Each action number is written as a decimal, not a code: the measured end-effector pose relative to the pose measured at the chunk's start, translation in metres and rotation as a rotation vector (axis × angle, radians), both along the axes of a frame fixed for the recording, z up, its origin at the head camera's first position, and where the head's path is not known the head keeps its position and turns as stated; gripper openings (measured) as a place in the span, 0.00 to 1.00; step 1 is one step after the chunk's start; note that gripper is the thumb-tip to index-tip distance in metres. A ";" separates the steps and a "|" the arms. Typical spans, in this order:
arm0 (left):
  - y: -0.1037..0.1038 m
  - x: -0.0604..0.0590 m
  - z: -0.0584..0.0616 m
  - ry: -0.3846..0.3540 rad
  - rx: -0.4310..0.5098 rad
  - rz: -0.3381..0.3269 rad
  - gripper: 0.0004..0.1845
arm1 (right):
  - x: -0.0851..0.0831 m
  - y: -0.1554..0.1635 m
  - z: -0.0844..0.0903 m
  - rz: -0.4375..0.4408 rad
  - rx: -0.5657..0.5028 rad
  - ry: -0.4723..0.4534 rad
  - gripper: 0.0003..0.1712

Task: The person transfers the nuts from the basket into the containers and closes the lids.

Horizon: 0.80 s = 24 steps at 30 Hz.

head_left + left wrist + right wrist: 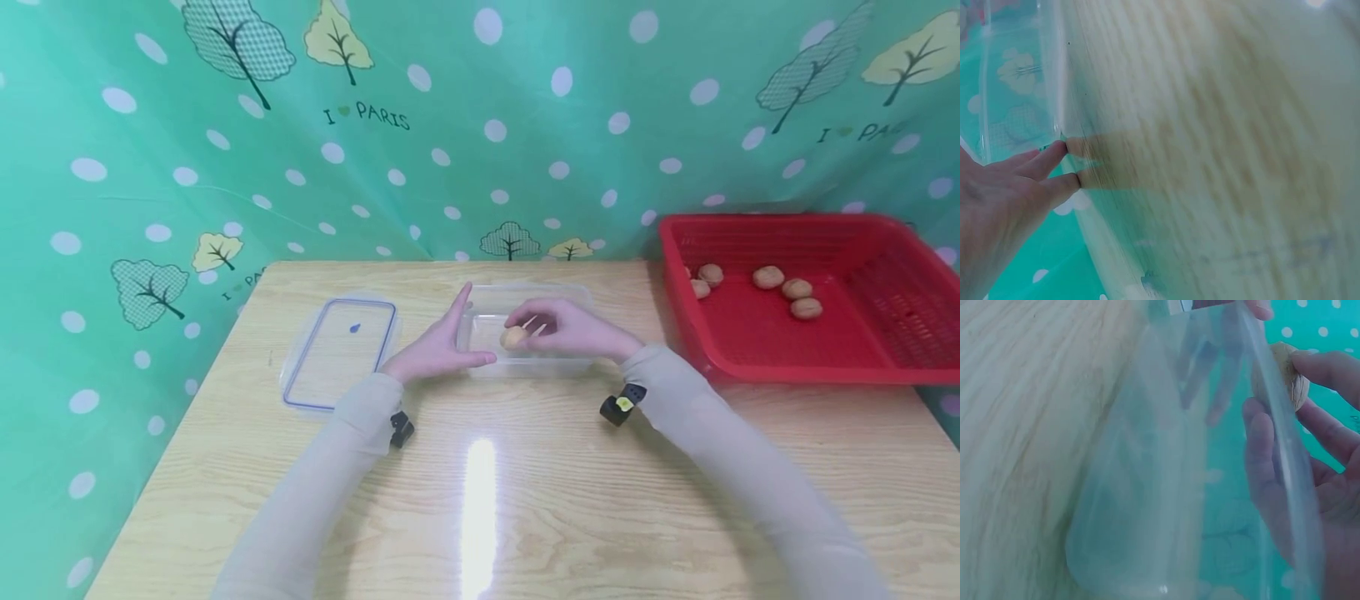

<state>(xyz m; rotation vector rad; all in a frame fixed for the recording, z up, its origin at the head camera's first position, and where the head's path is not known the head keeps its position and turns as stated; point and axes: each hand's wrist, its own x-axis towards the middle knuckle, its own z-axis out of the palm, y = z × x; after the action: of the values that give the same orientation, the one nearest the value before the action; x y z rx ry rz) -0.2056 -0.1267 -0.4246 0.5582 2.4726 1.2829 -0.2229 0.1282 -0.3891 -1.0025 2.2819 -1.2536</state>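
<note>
A clear plastic container [558, 293] stands in the middle of the wooden table [525, 500]. My right hand [558, 327] pinches a walnut [513, 337] over the container's inside; in the right wrist view the walnut [1285, 372] sits between thumb and fingertips behind the clear wall [1166, 487]. With straight fingers, my left hand [442, 346] rests flat against the container's left side. Its fingertips [1063, 150] touch the clear wall in the left wrist view.
The container's lid [339, 352], clear with a blue rim, lies flat left of it. A red basket [885, 367] at the right holds several walnuts [768, 277]. A green patterned curtain hangs behind the table.
</note>
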 end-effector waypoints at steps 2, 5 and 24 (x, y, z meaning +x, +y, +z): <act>0.000 0.000 0.000 -0.006 0.003 -0.002 0.65 | -0.001 -0.005 -0.003 0.003 0.002 -0.014 0.20; 0.000 0.000 0.001 -0.012 0.010 -0.004 0.66 | -0.002 -0.012 -0.008 0.022 -0.003 -0.029 0.21; -0.001 -0.003 -0.003 0.002 0.014 -0.019 0.67 | -0.009 -0.048 -0.018 0.023 0.000 -0.276 0.22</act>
<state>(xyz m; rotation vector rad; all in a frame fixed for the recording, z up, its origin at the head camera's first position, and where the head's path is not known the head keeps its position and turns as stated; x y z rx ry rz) -0.2086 -0.1279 -0.4281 0.5854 2.4558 1.2941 -0.2322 0.0804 -0.4076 -0.7973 2.0541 -1.2939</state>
